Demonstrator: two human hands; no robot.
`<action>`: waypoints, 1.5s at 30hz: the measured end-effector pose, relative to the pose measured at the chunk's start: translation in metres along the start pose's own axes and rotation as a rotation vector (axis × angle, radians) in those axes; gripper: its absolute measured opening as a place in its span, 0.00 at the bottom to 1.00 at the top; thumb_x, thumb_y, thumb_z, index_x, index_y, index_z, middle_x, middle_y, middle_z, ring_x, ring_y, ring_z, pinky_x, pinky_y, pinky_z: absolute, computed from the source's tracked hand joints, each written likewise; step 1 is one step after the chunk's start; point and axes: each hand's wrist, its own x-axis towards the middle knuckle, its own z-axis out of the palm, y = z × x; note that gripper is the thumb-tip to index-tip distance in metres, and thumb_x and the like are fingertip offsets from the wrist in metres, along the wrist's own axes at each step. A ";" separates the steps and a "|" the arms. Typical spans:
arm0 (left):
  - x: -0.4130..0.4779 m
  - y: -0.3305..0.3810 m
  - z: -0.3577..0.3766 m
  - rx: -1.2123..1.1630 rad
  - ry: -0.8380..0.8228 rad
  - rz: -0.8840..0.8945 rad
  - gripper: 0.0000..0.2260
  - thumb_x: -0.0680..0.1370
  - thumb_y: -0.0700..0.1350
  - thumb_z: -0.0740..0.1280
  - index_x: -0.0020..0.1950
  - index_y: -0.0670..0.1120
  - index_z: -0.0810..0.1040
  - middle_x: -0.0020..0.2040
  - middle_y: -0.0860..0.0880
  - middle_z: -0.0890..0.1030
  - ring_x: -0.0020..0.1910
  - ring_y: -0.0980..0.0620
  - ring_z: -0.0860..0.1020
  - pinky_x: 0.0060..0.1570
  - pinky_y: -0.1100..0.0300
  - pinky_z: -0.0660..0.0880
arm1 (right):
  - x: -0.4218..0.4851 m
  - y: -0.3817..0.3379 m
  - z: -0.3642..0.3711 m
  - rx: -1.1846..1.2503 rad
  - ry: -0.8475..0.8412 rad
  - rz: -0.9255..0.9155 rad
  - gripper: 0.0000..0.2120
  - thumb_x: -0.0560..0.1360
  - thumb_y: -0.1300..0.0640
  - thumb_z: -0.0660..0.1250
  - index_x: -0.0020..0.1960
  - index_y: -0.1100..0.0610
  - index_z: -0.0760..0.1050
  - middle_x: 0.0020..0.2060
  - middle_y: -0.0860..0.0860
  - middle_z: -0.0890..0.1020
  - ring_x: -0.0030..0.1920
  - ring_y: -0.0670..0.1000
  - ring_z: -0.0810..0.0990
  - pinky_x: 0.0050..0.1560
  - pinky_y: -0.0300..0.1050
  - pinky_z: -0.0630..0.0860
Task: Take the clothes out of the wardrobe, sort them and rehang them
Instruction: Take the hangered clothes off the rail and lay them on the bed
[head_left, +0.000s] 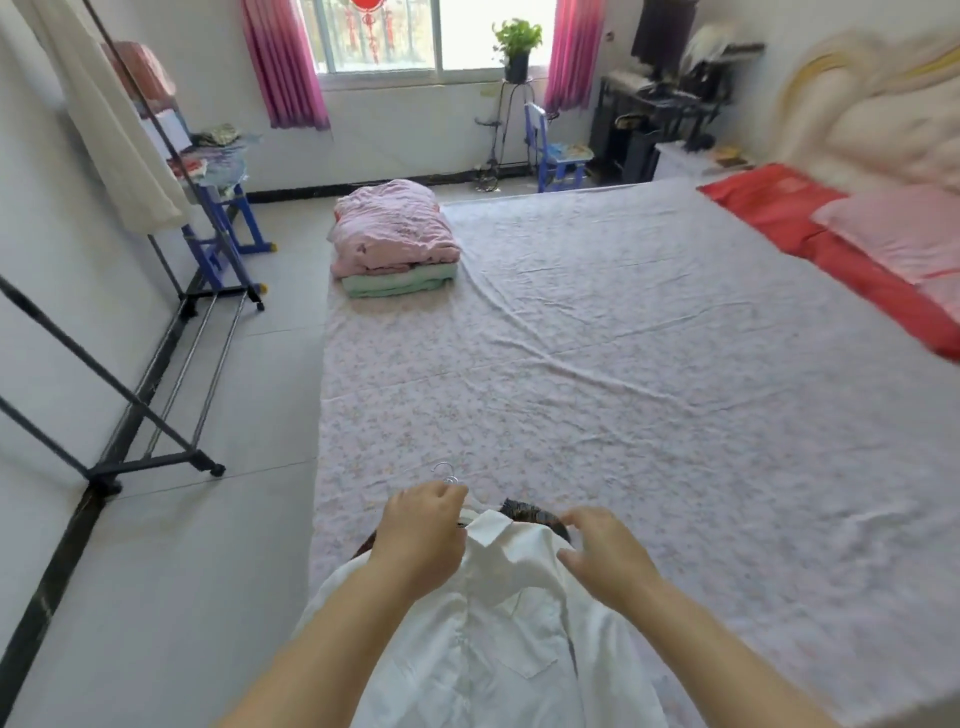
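White shirt (498, 639) is the piece in work now. It lies front up on the near end of the bed (649, 364), collar toward the far side, and its lower part runs out of view.

The bed takes most of the room, w/ a flowered sheet. At the left, along the wall, stands the clothes rack (150, 464); one cream garment (114, 119) hangs at its far end. On the far left corner of the bed sits a folded pink pile (389, 228) on top of a green one (400, 285), well apart from the shirt. A dark garment (530, 510) shows just beyond the collar, prob. lying under the shirt.

The shirt looks thin, light and soft, i.e. it has no stiffness of its own, it creases fast and it can slide off a smooth bar. Only the hanger (445, 472) inside gives it shape, so the best hold is the hanger neck below the hook, w/ the other hand at one shoulder seam, not the loose front.

The left hand (421, 530) is curled at the collar and grips the hanger neck; the hook sticks out just past the knuckles. The right hand (602, 551) has its fingers apart and bent over the right shoulder of the shirt and pinches nothing. Whether it touches the cloth, I cannot tell.
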 end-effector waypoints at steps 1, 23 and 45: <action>-0.001 0.008 -0.004 0.008 -0.010 0.050 0.20 0.78 0.49 0.59 0.70 0.51 0.63 0.65 0.52 0.71 0.64 0.49 0.67 0.60 0.56 0.62 | -0.016 0.005 -0.004 -0.007 0.032 0.042 0.17 0.75 0.54 0.63 0.63 0.55 0.71 0.61 0.52 0.74 0.58 0.50 0.73 0.54 0.42 0.73; -0.409 0.338 0.005 0.126 -0.230 1.771 0.25 0.77 0.57 0.59 0.72 0.51 0.60 0.69 0.51 0.68 0.67 0.49 0.66 0.66 0.54 0.61 | -0.689 0.004 0.101 0.143 0.760 1.465 0.23 0.77 0.50 0.61 0.71 0.52 0.62 0.66 0.50 0.67 0.65 0.52 0.68 0.62 0.44 0.68; -1.100 0.288 0.036 -0.055 -0.399 2.883 0.23 0.76 0.55 0.60 0.70 0.52 0.64 0.64 0.51 0.72 0.62 0.50 0.70 0.60 0.57 0.65 | -1.163 -0.256 0.358 0.235 1.085 2.405 0.23 0.76 0.53 0.64 0.70 0.52 0.64 0.64 0.52 0.69 0.62 0.53 0.70 0.61 0.46 0.70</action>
